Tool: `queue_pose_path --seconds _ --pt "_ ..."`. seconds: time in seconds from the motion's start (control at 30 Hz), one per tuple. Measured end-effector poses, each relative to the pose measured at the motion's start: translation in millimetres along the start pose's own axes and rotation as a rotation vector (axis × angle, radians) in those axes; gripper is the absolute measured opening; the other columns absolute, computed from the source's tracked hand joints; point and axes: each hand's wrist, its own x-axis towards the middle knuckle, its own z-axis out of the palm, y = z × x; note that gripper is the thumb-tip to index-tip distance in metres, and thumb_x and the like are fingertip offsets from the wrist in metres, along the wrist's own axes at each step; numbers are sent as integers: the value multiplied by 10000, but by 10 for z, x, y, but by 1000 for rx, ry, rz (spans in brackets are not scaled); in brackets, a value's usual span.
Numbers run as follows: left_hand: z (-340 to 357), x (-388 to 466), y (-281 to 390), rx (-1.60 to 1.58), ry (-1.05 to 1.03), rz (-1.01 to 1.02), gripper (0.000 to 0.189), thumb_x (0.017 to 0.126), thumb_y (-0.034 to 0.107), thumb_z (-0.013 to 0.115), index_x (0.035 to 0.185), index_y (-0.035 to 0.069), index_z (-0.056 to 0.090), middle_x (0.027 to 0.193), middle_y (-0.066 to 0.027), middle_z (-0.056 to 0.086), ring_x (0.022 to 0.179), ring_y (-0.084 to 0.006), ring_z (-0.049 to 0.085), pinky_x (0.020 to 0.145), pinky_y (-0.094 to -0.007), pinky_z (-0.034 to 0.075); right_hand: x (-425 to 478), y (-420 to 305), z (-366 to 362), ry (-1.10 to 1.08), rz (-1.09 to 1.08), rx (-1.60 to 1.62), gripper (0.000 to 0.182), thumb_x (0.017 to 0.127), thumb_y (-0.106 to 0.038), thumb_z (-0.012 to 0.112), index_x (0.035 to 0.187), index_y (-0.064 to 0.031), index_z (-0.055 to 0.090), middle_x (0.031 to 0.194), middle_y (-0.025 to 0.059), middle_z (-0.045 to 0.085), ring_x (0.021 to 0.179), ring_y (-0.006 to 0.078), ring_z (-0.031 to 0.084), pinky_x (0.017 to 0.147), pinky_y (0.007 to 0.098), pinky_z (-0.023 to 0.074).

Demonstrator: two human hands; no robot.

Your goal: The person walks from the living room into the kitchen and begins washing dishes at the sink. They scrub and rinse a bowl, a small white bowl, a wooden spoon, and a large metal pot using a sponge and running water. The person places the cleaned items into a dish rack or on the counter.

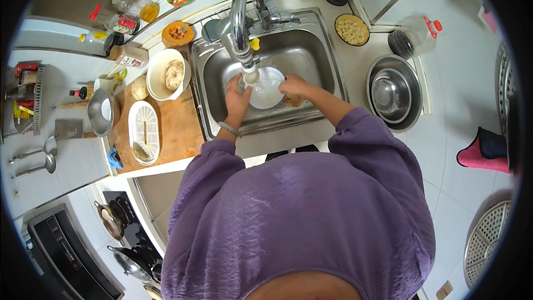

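Note:
A white bowl (268,96) with a blue rim is under the faucet (249,66), inside the stainless steel sink (308,60). Water runs into it from the spout. My left hand (236,99) has its thumb at the bowl's left rim, fingers spread up along the outside. On the opposite side, my right hand (295,86) pinches the right rim. Just below that hand shows a brown scrubber (293,100), partly hidden by the wrist; whether it is held or lying in the sink, I cannot tell.
Left of the sink, a wooden board (179,133) carries a white tub (153,77) and a slotted white drainer (135,127). A cut pumpkin (178,34) sits behind. To the right stand nested steel basins (374,110) and a bowl of peeled garlic cloves (352,30).

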Motion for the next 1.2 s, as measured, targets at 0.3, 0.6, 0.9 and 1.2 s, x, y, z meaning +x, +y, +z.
queue_pose_path --seconds 0.3,0.6,0.9,1.2 --pt "4 -310 323 210 -428 581 285 801 280 648 1007 84 625 995 -106 645 960 -327 579 926 -405 379 -46 -297 -402 -342 128 -252 392 672 -263 608 970 -12 649 1004 173 631 887 239 607 741 370 459" --pt "359 -171 119 -760 -360 -521 70 853 158 619 843 89 630 743 41 603 628 -55 505 530 -230 366 -701 -375 244 429 -520 -241 457 835 -364 523 1226 -128 508 1222 115 517 1129 320 475 907 459 366" --pt "53 -65 450 -875 -484 -559 41 850 168 636 853 127 635 724 70 580 571 -27 450 481 -198 308 -295 -790 56 350 -534 -649 301 856 -308 484 1086 -167 616 1120 89 587 997 291 560 818 429 422" --pt "42 -98 593 -1318 -281 -629 196 882 103 575 1068 41 564 950 -37 638 845 -135 612 778 -288 482 414 88 184 -202 192 1167 504 939 -496 336 1150 -83 534 1098 75 596 973 217 591 855 392 469"
